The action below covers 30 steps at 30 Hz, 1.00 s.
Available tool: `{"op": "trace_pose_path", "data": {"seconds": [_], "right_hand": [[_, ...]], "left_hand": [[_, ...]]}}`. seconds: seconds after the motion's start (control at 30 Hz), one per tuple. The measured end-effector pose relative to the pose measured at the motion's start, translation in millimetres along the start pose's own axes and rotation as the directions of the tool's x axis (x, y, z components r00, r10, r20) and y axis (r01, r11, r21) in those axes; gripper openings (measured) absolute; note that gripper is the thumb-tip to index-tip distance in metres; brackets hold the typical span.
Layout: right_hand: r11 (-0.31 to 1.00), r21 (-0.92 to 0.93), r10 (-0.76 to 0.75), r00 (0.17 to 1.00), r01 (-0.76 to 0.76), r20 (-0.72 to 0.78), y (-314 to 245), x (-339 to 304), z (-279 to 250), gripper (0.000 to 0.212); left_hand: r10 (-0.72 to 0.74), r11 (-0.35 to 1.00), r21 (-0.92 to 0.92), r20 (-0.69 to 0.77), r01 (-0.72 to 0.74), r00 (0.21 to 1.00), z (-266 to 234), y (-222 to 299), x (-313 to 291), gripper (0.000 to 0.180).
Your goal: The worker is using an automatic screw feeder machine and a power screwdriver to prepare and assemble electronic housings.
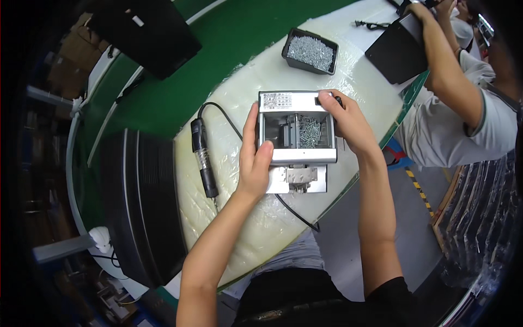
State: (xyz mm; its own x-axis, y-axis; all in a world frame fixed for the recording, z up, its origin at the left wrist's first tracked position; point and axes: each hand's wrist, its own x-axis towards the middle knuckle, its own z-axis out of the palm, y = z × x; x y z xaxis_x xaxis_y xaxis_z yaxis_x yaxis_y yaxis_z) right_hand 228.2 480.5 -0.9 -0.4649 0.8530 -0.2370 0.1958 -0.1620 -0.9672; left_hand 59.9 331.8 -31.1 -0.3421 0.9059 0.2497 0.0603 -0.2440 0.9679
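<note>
A silver and black screw feeder (297, 156) stands on the plastic-covered mat in front of me, with loose screws (310, 132) in its open hopper. My left hand (254, 163) grips its left side, thumb on the near edge. My right hand (348, 117) holds the far right corner, its thumb on top by a small black switch; some of its fingers are hidden behind the side. To the left of the feeder lies a black electric screwdriver (203, 158) with a clear middle section and a cable. Beyond the feeder sits a black bin (309, 66) full of screws.
Black panels (144, 201) are stacked along the left edge of the mat (234, 218). At the far right a co-worker (463, 109) handles a black box (399, 52). A large black case (147, 35) stands at the far left. A black cable (297, 213) runs off the near edge.
</note>
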Motion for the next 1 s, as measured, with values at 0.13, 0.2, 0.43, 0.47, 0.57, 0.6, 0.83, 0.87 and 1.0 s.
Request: {"op": "trace_pose_path", "data": {"seconds": [0.13,0.2,0.43,0.47,0.57,0.6,0.83,0.87,1.0], "right_hand": [[1.0,-0.003,0.016,0.985,-0.017,-0.169,21.8,-9.5,1.4,0.06],[0.973,-0.169,-0.207,0.92,0.157,-0.334,28.8,-22.1,15.4,0.064],[0.999,0.043,-0.007,0.978,0.016,-0.21,33.9,-63.3,26.9,0.061],[0.999,0.018,-0.029,0.972,0.034,-0.232,32.8,-64.1,30.0,0.062],[0.998,-0.017,-0.069,0.965,0.067,-0.254,29.1,-51.3,32.4,0.06],[0.996,-0.033,-0.086,0.959,0.08,-0.27,26.4,-45.2,32.1,0.059],[0.937,-0.319,-0.264,0.893,0.146,-0.366,36.9,1.7,22.6,0.053],[0.934,-0.319,-0.279,0.885,0.16,-0.372,40.4,1.5,24.5,0.051],[0.975,-0.214,-0.149,0.901,0.065,-0.406,31.3,-7.6,37.3,0.056]], "left_hand": [[-0.15,0.989,-0.015,-0.114,0.149,0.982,5.2,4.8,-34.9,0.067],[-0.186,0.979,-0.11,-0.111,0.174,0.976,3.5,4.3,-44.8,0.069],[-0.32,0.923,-0.218,0.025,0.318,0.947,7.9,-7.5,-14.8,0.08],[-0.352,0.899,-0.266,0.039,0.349,0.935,4.6,-2.9,-14.0,0.075],[-0.329,0.886,-0.32,0.08,0.336,0.941,-3.7,-2.6,3.7,0.075],[-0.308,0.888,-0.327,0.095,0.322,0.947,-3.6,-6.8,12.0,0.077],[-0.287,0.898,-0.318,0.102,0.304,0.953,-1.0,-23.9,49.9,0.069],[-0.28,0.899,-0.32,0.108,0.3,0.954,-2.0,-26.8,49.4,0.068],[-0.244,0.919,-0.289,0.119,0.269,0.962,-11.2,-42.0,57.1,0.065]]}}
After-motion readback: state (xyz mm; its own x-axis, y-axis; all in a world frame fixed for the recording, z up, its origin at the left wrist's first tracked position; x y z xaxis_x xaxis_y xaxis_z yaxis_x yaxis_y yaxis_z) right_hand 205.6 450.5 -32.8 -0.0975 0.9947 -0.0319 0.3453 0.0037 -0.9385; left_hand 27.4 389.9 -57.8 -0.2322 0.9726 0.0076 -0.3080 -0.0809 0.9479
